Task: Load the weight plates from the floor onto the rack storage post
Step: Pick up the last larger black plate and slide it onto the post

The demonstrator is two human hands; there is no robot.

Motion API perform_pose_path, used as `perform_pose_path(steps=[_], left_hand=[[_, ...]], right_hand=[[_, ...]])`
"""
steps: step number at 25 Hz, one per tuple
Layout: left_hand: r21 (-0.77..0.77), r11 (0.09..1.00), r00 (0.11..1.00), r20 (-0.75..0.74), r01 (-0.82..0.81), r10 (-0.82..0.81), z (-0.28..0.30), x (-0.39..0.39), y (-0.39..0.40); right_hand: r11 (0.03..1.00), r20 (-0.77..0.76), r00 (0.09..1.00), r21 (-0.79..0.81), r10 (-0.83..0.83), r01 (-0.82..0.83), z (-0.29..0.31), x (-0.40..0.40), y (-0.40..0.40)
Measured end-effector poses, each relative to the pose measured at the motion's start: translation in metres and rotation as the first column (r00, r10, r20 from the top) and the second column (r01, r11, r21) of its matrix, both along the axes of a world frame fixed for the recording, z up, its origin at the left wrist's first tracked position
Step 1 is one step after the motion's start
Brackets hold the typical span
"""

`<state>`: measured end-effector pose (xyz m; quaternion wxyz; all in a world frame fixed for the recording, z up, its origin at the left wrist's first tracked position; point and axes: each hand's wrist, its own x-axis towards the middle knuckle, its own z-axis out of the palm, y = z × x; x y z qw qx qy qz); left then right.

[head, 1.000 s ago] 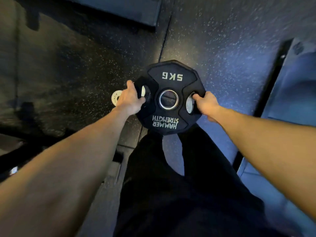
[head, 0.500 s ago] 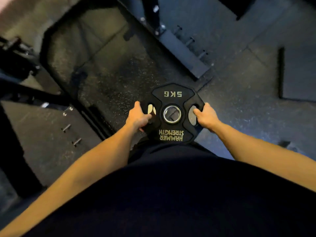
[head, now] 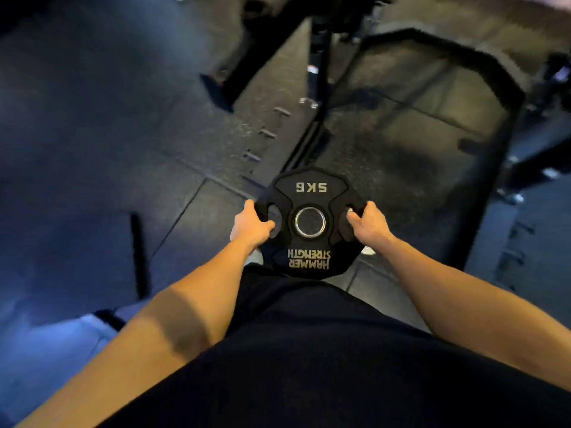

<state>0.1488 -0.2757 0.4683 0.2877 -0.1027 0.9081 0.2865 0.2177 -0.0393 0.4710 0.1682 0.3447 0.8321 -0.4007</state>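
A black 5 kg weight plate (head: 310, 193) with a steel centre ring and gold lettering hangs flat in front of my waist, off the floor. My left hand (head: 251, 225) grips its left handle slot, fingers curled through the opening. On the opposite side my right hand (head: 369, 225) grips the right slot the same way. A black upright of the rack (head: 319, 57) rises at the top centre, blurred. I cannot pick out a storage post in this view.
Dark rubber floor tiles (head: 108, 149) spread to the left. A black-framed lifting platform (head: 417, 143) lies ahead and to the right, with a row of small pegs (head: 267, 132) along its base rail. More dark frame parts stand at the far right (head: 543, 156).
I have stood up and turned with the plate still in both hands. The floor view has swung, and the rack upright and platform now lie ahead of me.
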Motion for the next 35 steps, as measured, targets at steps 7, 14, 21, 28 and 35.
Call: perform_pose_path(steps=[7,14,21,28,35], left_hand=[[-0.033,0.912,0.912,-0.022,-0.409,0.409,-0.016,-0.022,-0.191],[-0.044,0.905,0.906,-0.040,-0.423,0.421,-0.011,-0.127,-0.362],[-0.027,0.909,0.909,-0.043,-0.415,0.414,-0.011,-0.289,-0.412],[0.043,0.915,0.912,-0.074,-0.402,0.404,-0.017,-0.509,-0.434],[0.067,0.955,0.949,-0.113,-0.290,0.296,-0.001,-0.717,-0.424]], right_hand=[[0.932,0.018,0.932,-0.032,0.362,-0.362,-0.007,-0.122,-0.183],[0.917,0.030,0.917,-0.057,0.397,-0.395,-0.013,-0.222,-0.350],[0.911,0.033,0.911,-0.043,0.411,-0.409,-0.019,-0.383,-0.400],[0.922,0.012,0.922,-0.028,0.386,-0.386,-0.024,-0.596,-0.417],[0.958,-0.010,0.958,-0.026,0.285,-0.285,-0.004,-0.776,-0.403]])
